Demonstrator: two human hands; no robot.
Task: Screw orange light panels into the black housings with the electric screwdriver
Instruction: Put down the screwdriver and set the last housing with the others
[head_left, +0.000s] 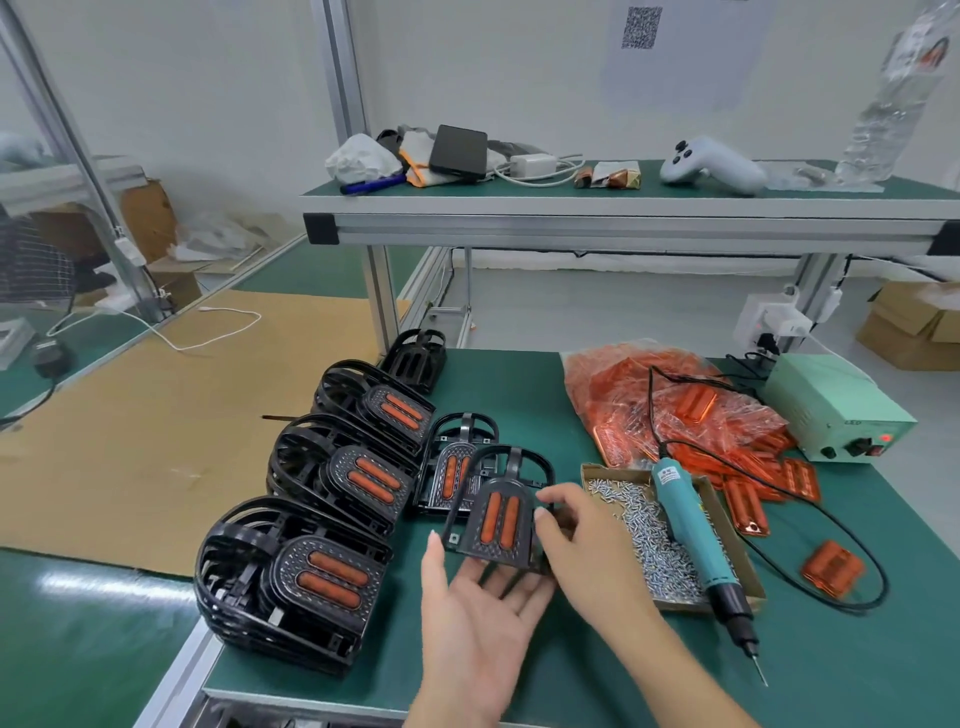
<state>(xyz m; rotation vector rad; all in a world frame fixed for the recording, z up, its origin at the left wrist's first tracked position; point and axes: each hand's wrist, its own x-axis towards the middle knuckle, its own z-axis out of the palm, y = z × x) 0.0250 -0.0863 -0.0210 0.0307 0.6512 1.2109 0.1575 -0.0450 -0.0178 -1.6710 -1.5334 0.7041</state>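
I hold a black housing (498, 512) with two orange strips showing in it. My right hand (576, 540) pinches its right edge with thumb and fingers. My left hand (483, 618) is wide and flat under it, palm up, and the bottom edge rests on my fingers. Just behind my hands another housing (454, 467) lies flat on the bench (519, 384). To the left of my left hand stand three stacks of housings (332, 493) with orange already in them, so I think a lot is done. To the right of my right hand the electric screwdriver (696, 540) lies across a box of screws (644, 535); no hand is on it. Past it is a big bag of orange light panels (670, 410), so I think many are left.
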